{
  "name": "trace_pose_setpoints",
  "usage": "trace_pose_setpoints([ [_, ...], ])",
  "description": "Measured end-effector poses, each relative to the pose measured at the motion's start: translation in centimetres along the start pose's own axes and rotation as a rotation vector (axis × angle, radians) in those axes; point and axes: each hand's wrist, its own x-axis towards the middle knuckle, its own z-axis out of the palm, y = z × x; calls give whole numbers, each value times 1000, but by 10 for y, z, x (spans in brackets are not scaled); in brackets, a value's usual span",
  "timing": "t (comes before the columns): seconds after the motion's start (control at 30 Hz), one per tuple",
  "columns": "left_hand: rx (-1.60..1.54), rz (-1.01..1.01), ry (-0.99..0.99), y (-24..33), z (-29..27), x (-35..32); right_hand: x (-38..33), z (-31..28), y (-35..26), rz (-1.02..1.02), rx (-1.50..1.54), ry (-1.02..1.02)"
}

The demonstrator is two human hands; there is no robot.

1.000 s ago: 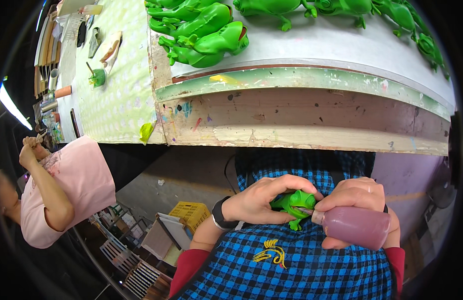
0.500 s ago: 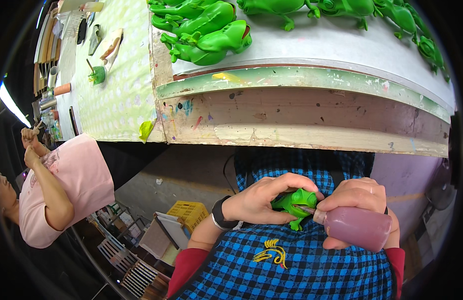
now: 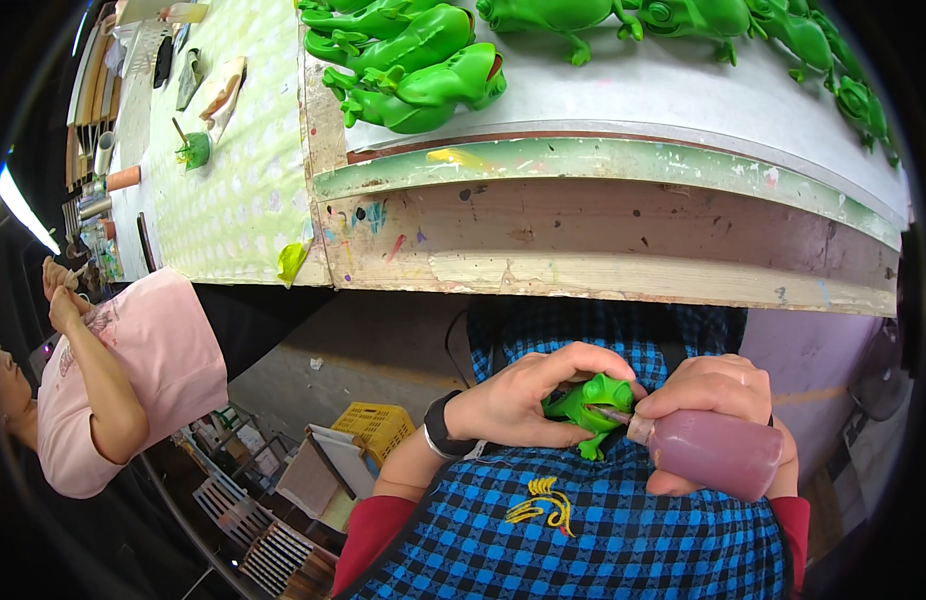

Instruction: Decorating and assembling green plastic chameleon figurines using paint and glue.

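My left hand (image 3: 528, 400) is closed round a small green toy frog (image 3: 595, 400) in front of my apron, its mouth turned toward the right. In my right hand (image 3: 718, 395) is a squeeze bottle (image 3: 718, 452) of mauve-pink liquid, tilted with its narrow nozzle pointing left. The nozzle's tip is at the frog's open mouth; whether it touches the inside cannot be made out. Part of the frog's body is hidden behind my left fingers.
Several green frogs (image 3: 433, 92) lie on the white-covered table ahead, above a paint-spotted wooden edge (image 3: 583, 265). At left, a person in a pink shirt (image 3: 143, 370) works by a table with a green cup (image 3: 194, 150). A yellow crate (image 3: 381, 425) stands below.
Both hands keep nearly the same place and grip. The frog has shifted very slightly against the nozzle. At left, the other person's hands have moved a little.
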Motion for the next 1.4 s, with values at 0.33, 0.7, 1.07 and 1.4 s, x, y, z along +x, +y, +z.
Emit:
trace_pose_setpoints([
  [0.33,-133,51,46,-2,2,0,1,0,1,34,-1,-47],
  [0.7,-112,44,20,-5,5,2,0,-1,0,-45,-14,11],
  [1.07,-125,40,24,-5,5,1,1,1,0,-58,-20,-11],
  [1.4,-106,61,25,-5,6,0,0,2,0,-53,-12,-8],
])
